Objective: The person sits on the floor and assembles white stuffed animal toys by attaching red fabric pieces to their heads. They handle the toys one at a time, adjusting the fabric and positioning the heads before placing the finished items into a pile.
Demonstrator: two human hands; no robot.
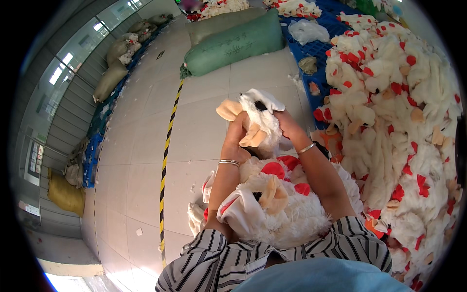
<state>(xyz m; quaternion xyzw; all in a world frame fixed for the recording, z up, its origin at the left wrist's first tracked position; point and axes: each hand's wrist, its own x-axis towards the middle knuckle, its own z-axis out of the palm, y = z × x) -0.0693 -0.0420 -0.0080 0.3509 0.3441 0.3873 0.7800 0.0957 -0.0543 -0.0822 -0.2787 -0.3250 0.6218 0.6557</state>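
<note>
Between my two hands, above my lap, is a fluffy white unstuffed-looking plush toy piece (266,124) with a black patch and peach ear-like flaps. My left hand (237,135) is closed on its left side, beneath one flap. On the other side my right hand (288,125) grips the fabric; the fingertips of both hands are partly hidden by it. Against my body and under my forearms rest more white plush pieces (292,221), with red parts, a peach ear and a black patch showing.
To my right rises a large heap of white plush pieces (389,141) with red and peach parts. Blue pallets (317,100) run beside it, with a clear plastic bag (309,32) on top. Ahead lies a green sack (238,46). Black-yellow tape (167,151) crosses the tiled floor; a yellow sack (66,193) stands left.
</note>
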